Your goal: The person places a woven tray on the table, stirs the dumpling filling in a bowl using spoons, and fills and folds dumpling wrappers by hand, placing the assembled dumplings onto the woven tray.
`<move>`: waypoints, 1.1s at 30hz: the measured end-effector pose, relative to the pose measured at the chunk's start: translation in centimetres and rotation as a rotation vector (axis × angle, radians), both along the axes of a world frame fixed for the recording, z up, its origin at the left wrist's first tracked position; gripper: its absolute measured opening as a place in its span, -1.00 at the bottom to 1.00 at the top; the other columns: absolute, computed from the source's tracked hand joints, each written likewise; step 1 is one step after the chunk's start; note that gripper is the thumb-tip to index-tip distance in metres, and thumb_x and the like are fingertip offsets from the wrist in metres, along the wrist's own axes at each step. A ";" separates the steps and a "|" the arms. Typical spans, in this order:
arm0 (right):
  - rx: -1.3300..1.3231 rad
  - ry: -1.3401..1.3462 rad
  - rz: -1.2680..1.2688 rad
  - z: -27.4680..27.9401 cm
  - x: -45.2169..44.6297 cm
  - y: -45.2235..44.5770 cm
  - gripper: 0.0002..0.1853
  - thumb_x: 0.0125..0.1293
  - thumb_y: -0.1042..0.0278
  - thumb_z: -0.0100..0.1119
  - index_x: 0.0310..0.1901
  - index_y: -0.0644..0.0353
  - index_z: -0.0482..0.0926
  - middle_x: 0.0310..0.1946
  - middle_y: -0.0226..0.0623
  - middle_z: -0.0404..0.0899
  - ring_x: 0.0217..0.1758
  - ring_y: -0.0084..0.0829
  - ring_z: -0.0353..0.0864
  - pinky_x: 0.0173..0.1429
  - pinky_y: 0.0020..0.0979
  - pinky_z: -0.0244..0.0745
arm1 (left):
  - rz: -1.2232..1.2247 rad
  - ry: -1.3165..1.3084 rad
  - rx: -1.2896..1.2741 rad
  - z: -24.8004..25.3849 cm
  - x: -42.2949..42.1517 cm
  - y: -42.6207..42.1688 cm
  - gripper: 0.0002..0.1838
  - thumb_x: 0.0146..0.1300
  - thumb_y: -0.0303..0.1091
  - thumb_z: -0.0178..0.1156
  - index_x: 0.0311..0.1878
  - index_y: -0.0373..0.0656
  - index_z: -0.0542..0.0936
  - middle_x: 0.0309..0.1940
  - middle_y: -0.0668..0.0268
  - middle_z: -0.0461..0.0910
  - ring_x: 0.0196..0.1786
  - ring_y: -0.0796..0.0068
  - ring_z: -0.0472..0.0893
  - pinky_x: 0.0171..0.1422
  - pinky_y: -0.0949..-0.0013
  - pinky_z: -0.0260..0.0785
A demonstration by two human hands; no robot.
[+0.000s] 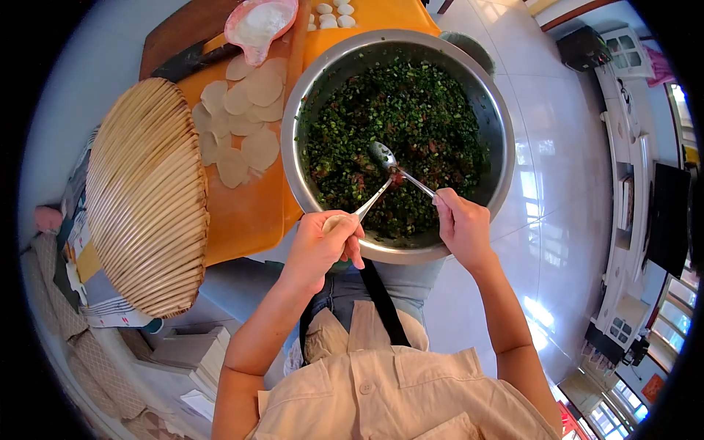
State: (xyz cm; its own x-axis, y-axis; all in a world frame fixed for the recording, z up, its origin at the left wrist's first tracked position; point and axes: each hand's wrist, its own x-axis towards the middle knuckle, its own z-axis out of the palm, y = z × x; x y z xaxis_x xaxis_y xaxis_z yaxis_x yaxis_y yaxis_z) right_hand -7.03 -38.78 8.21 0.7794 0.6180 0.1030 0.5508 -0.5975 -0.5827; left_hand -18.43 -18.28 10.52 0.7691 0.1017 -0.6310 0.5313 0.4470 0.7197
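A large steel basin point(506, 132) holds chopped green herbs mixed with reddish minced filling point(411, 110). My right hand point(467, 229) is closed around the handle of a metal spoon point(382, 155), its bowl over the filling. From the near left rim, my left hand point(323, 246) grips a second slim metal utensil point(375, 198), which looks like a spoon handle. Its far end meets the first spoon near a reddish clump of filling. A pale rounded shape at my left thumb may be a wrapper; I cannot tell.
Left of the basin, flat round dough wrappers point(260, 150) overlap on an orange board point(249, 220). Beyond them are a pink dish of flour point(262, 20), a dark-handled knife point(192, 60) and several dough pieces point(336, 13). A woven reed tray point(150, 198) stands at the left.
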 end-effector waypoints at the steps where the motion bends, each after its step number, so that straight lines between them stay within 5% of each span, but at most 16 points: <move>1: -0.011 -0.013 0.001 -0.1 0.0 -0.1 -0.99 0.23 0.53 0.06 -0.35 0.22 0.46 -0.64 -0.23 0.42 -0.68 -0.27 0.31 -0.54 -0.46 0.28 | -0.004 -0.001 -0.006 0.0 0.0 0.0 -0.73 0.29 -0.28 0.04 -0.49 -0.23 0.48 -0.71 0.38 0.46 -0.68 0.51 0.52 -0.56 0.54 0.22; 10: 0.102 0.174 -0.125 2.2 -0.4 -1.6 -0.93 0.22 0.54 0.03 -0.34 0.16 0.51 -0.71 -0.26 0.37 -0.72 -0.37 0.37 -0.55 -0.50 0.28 | -0.006 -0.005 -0.012 0.0 -0.2 0.3 -0.73 0.27 -0.30 0.06 -0.51 -0.23 0.49 -0.73 0.37 0.45 -0.69 0.50 0.52 -0.57 0.54 0.22; 15: -0.127 0.004 0.035 1.4 -0.1 -2.1 -0.95 0.25 0.39 0.03 -0.34 0.11 0.39 -0.61 -0.27 0.47 -0.59 -0.19 0.48 -0.56 -0.22 0.30 | 0.004 0.001 0.006 0.1 0.2 -0.1 -0.73 0.26 -0.31 0.07 -0.51 -0.24 0.50 -0.72 0.36 0.46 -0.69 0.50 0.52 -0.56 0.54 0.22; 27: 0.034 -0.022 0.058 2.2 -1.3 -1.9 -0.93 0.21 0.48 0.08 -0.37 0.12 0.39 -0.71 -0.28 0.35 -0.64 -0.23 0.43 -0.60 -0.27 0.25 | 0.029 0.029 0.039 0.5 -0.1 0.3 -0.73 0.23 -0.31 0.06 -0.53 -0.25 0.51 -0.74 0.33 0.47 -0.68 0.50 0.52 -0.54 0.53 0.21; 33: -0.147 -0.140 0.009 0.4 -0.8 -2.1 -0.91 0.19 0.47 0.09 -0.40 0.14 0.38 -0.69 -0.29 0.36 -0.65 -0.24 0.42 -0.60 -0.28 0.25 | 0.064 0.028 0.023 0.3 -0.2 0.1 -0.73 0.23 -0.31 0.06 -0.53 -0.25 0.51 -0.74 0.32 0.47 -0.68 0.50 0.52 -0.53 0.54 0.21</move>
State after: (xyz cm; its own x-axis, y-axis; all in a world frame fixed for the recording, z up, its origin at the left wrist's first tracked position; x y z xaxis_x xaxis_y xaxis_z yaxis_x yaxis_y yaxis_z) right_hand -7.85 -40.90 8.65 0.7582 0.6412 0.1184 0.6260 -0.6650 -0.4072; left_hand -18.60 -18.15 10.80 0.7424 0.1651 -0.6493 0.5222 0.4645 0.7152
